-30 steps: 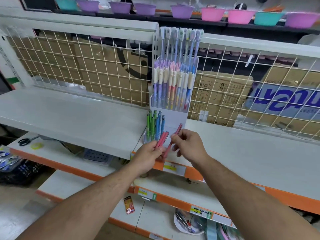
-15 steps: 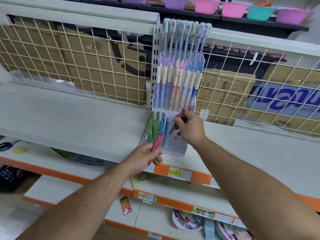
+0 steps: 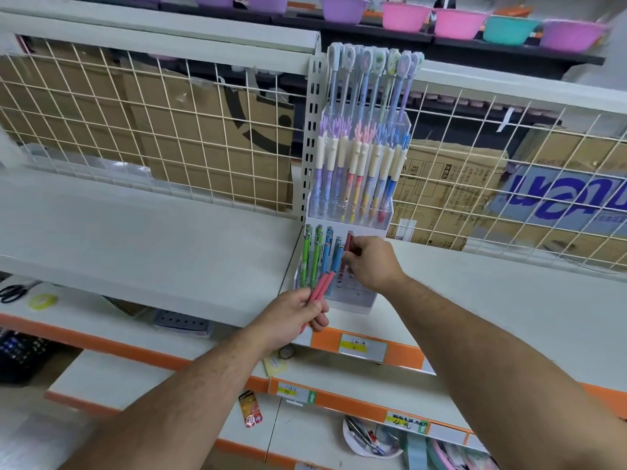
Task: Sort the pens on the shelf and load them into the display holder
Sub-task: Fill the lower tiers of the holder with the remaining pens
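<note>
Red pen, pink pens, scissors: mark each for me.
red pen [image 3: 349,241], head view, upper barrel.
pink pens [image 3: 321,285], head view, upper barrels.
scissors [image 3: 21,288], head view, where the handles meet.

Shelf: white, flat, with an orange strip along its front edge.
On it: holder, upright, near the front edge, just beside the perforated post.
Lower shelf: scissors and yellow tape roll at far left, near each other; grey tray.
Bottom shelf: red packet; white bowl to its right.
</note>
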The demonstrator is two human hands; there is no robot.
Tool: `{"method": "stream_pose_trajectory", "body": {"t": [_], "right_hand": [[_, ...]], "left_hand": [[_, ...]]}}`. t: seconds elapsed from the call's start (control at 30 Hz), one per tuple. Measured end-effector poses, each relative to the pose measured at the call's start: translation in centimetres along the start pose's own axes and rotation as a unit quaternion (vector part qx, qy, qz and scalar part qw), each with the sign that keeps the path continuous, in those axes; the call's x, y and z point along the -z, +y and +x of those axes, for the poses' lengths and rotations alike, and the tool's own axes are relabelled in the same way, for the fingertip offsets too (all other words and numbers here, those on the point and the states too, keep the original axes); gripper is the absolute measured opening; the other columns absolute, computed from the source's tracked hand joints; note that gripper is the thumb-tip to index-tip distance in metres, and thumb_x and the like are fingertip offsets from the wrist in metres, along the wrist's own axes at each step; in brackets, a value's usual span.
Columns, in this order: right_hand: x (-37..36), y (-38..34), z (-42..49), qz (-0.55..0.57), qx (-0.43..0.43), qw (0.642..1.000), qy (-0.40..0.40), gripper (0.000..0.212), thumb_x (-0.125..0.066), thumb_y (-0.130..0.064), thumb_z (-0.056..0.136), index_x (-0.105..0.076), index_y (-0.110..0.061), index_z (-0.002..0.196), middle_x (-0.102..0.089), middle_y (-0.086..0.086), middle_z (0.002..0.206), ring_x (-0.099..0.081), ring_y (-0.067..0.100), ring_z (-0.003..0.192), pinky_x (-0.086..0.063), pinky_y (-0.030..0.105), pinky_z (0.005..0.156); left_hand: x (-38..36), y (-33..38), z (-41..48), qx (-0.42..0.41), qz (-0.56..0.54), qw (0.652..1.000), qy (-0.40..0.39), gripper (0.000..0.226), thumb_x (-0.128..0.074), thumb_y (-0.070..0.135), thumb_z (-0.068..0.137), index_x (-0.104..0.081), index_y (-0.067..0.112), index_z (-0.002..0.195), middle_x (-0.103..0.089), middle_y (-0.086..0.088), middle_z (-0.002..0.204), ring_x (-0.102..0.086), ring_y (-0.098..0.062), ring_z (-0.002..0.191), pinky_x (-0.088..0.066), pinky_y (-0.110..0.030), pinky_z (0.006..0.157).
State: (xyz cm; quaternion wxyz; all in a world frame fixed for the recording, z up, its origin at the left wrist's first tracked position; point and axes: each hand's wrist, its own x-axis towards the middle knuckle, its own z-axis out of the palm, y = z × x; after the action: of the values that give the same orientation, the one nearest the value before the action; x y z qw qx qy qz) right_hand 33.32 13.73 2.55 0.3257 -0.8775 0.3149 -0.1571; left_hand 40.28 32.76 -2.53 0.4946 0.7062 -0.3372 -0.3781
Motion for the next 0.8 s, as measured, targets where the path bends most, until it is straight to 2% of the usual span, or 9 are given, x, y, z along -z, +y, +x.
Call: {"method": "stream_pose_trajectory", "body": {"t": [0.2, 0.27, 0.33, 0.43, 0.53, 0.6, 0.67, 0.7, 0.8], "right_hand": [[-0.1, 0.7, -1.3, -0.008, -0.025, 0.999, 0.033, 0.01, -0.069, -0.019, 0.093, -0.074, -0.014, 0.1, -0.073, 0.001, 0.092, -0.069, 0.02, 0.083, -0.059, 0.037, 0.081], [0.0, 1.0, -2.3, 0.018, -0.03, 0.998, 0.059, 0.004, -0.07, -0.018, 0.091, -0.072, -0.015, 0.093, -0.072, -0.002, 0.088, -0.068, 0.018, 0.081, -0.058, 0.035, 0.077], [0.1, 1.2, -3.5, 0.051, -0.036, 0.995, 0.076, 0.009, -0.068, -0.015, 0.088, -0.07, -0.018, 0.08, -0.07, -0.008, 0.077, -0.065, 0.011, 0.074, -0.055, 0.03, 0.068], [-0.1, 0.9, -5.7, 0.155, -0.055, 0.986, 0.012, 0.016, -0.07, -0.014, 0.084, -0.069, -0.02, 0.07, -0.066, -0.015, 0.061, -0.057, 0.0, 0.055, -0.045, 0.019, 0.052], [-0.8, 0.1, -7.5, 0.195, -0.031, 0.977, -0.085, 0.01, -0.076, -0.015, 0.084, -0.071, -0.019, 0.076, -0.066, -0.012, 0.062, -0.055, -0.003, 0.051, -0.041, 0.011, 0.049], [-1.4, -0.4, -8.0, 0.193, -0.008, 0.978, -0.084, 0.011, -0.075, -0.013, 0.086, -0.07, -0.01, 0.077, -0.065, -0.003, 0.067, -0.053, -0.001, 0.053, -0.044, 0.015, 0.053], [-1.9, -0.7, -8.4, 0.184, -0.004, 0.981, -0.057, 0.015, -0.073, -0.011, 0.088, -0.066, 0.0, 0.081, -0.064, 0.015, 0.075, -0.055, 0.011, 0.061, -0.05, 0.03, 0.061], [-1.9, -0.8, -8.5, 0.179, -0.006, 0.983, -0.047, 0.017, -0.072, -0.012, 0.089, -0.065, 0.002, 0.083, -0.064, 0.018, 0.077, -0.056, 0.015, 0.064, -0.051, 0.035, 0.063], [-0.9, -0.8, -8.4, 0.214, -0.018, 0.977, -0.001, 0.014, -0.068, -0.014, 0.092, -0.064, -0.003, 0.085, -0.068, 0.014, 0.075, -0.068, 0.021, 0.064, -0.05, 0.035, 0.056]], "left_hand": [[0.1, 0.0, 0.1, 0.004, -0.006, 1.0, -0.001, 0.019, -0.048, 0.027, 0.104, -0.066, 0.022, 0.103, -0.075, 0.002, 0.09, -0.072, -0.013, 0.086, -0.046, -0.024, 0.07], [0.0, -0.1, 0.2, 0.005, -0.007, 1.0, -0.002, 0.019, -0.048, 0.027, 0.104, -0.067, 0.022, 0.103, -0.075, 0.002, 0.09, -0.072, -0.013, 0.086, -0.047, -0.024, 0.071], [0.0, -0.1, 0.3, 0.006, -0.006, 1.0, -0.004, 0.019, -0.048, 0.028, 0.104, -0.067, 0.023, 0.103, -0.075, 0.002, 0.091, -0.072, -0.013, 0.086, -0.047, -0.025, 0.071], [0.0, -0.3, 0.4, 0.005, -0.007, 1.0, -0.011, 0.019, -0.048, 0.028, 0.104, -0.067, 0.024, 0.105, -0.075, 0.001, 0.091, -0.072, -0.013, 0.086, -0.048, -0.024, 0.07], [0.0, -0.5, 0.5, -0.007, -0.001, 1.0, -0.017, 0.017, -0.049, 0.024, 0.103, -0.067, 0.023, 0.104, -0.075, -0.001, 0.087, -0.07, -0.012, 0.08, -0.048, -0.025, 0.067], [-0.1, -0.6, 0.6, -0.014, 0.006, 1.0, -0.024, 0.016, -0.05, 0.02, 0.103, -0.066, 0.022, 0.104, -0.075, -0.001, 0.085, -0.068, -0.013, 0.077, -0.047, -0.025, 0.064], [-0.2, -0.7, 0.6, -0.018, 0.01, 0.999, -0.028, 0.016, -0.051, 0.018, 0.102, -0.066, 0.021, 0.104, -0.075, -0.001, 0.084, -0.067, -0.014, 0.076, -0.047, -0.025, 0.063], [-0.2, -0.7, 0.6, -0.018, 0.008, 0.999, -0.029, 0.016, -0.05, 0.019, 0.103, -0.067, 0.02, 0.104, -0.075, -0.001, 0.085, -0.067, -0.013, 0.076, -0.046, -0.025, 0.064], [-0.2, -0.6, 0.5, -0.011, 0.004, 1.0, -0.026, 0.02, -0.049, 0.026, 0.104, -0.068, 0.024, 0.108, -0.076, 0.0, 0.09, -0.07, -0.013, 0.081, -0.045, -0.025, 0.066]]}}
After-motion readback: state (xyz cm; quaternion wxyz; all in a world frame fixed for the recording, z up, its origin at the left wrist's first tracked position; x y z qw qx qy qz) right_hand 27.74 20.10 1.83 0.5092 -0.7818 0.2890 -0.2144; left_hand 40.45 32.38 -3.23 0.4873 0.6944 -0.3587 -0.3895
